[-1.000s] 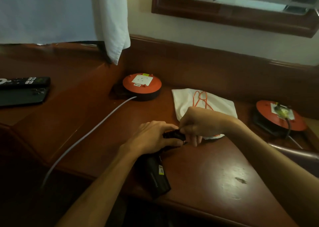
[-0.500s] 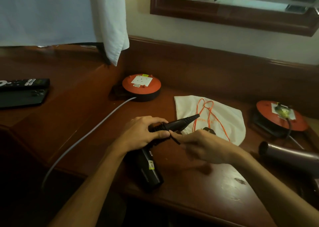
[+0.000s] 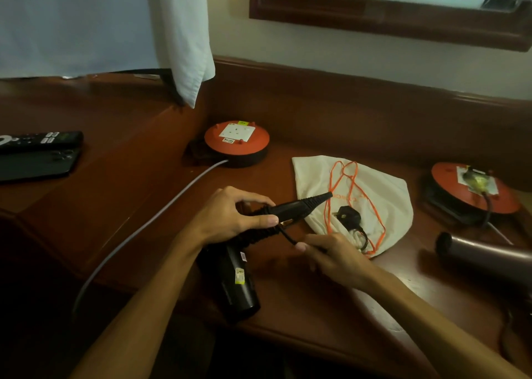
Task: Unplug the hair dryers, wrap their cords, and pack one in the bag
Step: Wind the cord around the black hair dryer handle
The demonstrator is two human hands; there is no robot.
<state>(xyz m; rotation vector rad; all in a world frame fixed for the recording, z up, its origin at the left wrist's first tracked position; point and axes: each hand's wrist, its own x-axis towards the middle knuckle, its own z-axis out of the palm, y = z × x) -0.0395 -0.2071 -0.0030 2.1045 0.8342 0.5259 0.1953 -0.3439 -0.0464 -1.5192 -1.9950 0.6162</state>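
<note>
Where wall meets dark wooden desk (image 3: 331,301) (glossy): left hand (image 3: 230,217) gripping hair dryer (image 3: 236,275), right hand (image 3: 336,259) pinching cord (image 3: 288,236).

The second hair dryer (image 3: 486,259) at the desk's right edge is cut off by the frame, its rear unseen. The left hand (image 3: 230,217) hides part of the black hair dryer's handle (image 3: 290,207). The phone (image 3: 34,165) and remote (image 3: 40,140) run past the left edge.

1. Bare desk top (image 3: 331,298) lies open in front of the right hand (image 3: 336,259), down to the near edge.
2. The white drawstring bag (image 3: 383,203) with the black plug (image 3: 347,216) on it blocks the far middle.
3. The brown hair dryer (image 3: 486,259) and the right cable reel (image 3: 472,188) crowd the right side.
4. The left cable reel (image 3: 237,142) and its grey cable (image 3: 149,223) cross the left.
</note>
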